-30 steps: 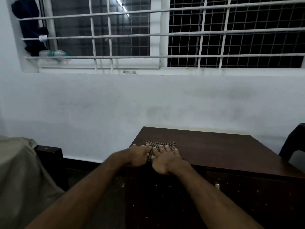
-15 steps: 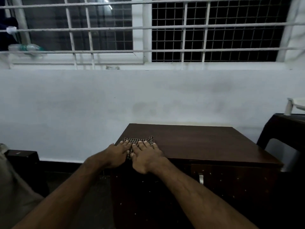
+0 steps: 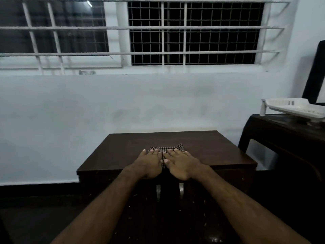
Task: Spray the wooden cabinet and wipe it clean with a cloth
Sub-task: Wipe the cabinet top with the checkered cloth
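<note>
A dark brown wooden cabinet [image 3: 211, 148] stands against the white wall, its two metal door handles [image 3: 181, 189] on the front below my hands. A checked cloth [image 3: 167, 148] lies flat on the cabinet top near the middle of its front half. My left hand [image 3: 149, 164] and my right hand [image 3: 181, 164] lie side by side on the cloth, fingers straight, pressing it down. Most of the cloth is hidden under them. No spray bottle is in view.
A dark table [image 3: 281, 134] stands to the right of the cabinet with a white plastic rack [image 3: 295, 108] on it. A barred window [image 3: 158, 32] runs above the wall. Dark floor lies to the left of the cabinet.
Both hands have slid the cloth to the right, from the left edge of the cabinet top to its middle. The view has turned right, bringing the side table and rack in.
</note>
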